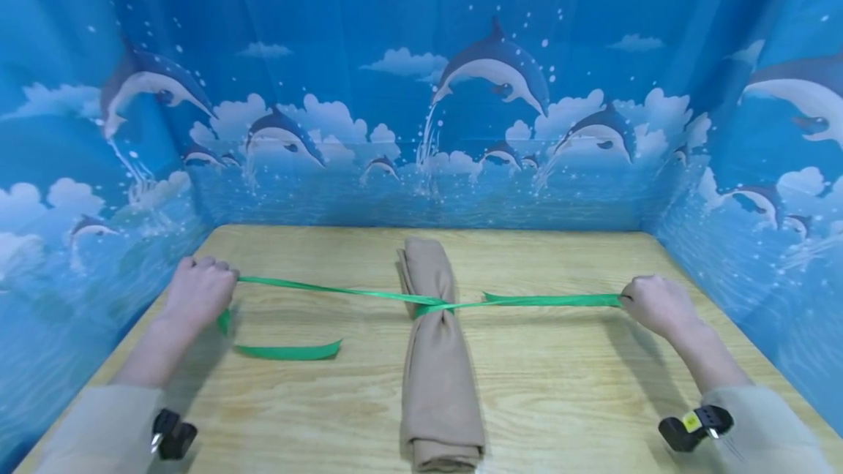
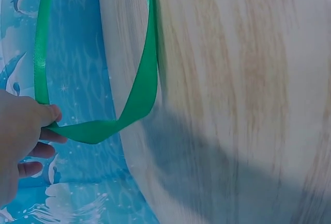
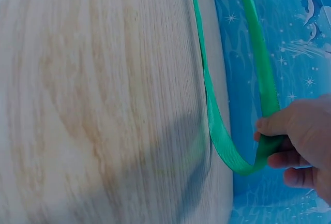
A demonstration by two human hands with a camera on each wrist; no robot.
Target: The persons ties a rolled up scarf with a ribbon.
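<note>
A folded tan cloth (image 1: 443, 379) lies lengthwise on the table, cinched above its middle by a green ribbon (image 1: 329, 289) that crosses over itself there. Out to the left, my left hand (image 1: 200, 290) pinches one length of the ribbon between thumb and fingers (image 2: 47, 115), its loose tail hanging down and lying on the wood. On the other side my right hand (image 1: 658, 304) pinches the other length (image 3: 266, 89), whose tail droops back toward the cloth. Both lengths run nearly straight from the cloth to the hands.
The pale wooden table (image 1: 560, 401) fills the lower view. A blue dolphin-print curtain (image 1: 395, 13) encloses its back and both sides. Each sleeve has a small black device (image 1: 173, 436) at the cuff.
</note>
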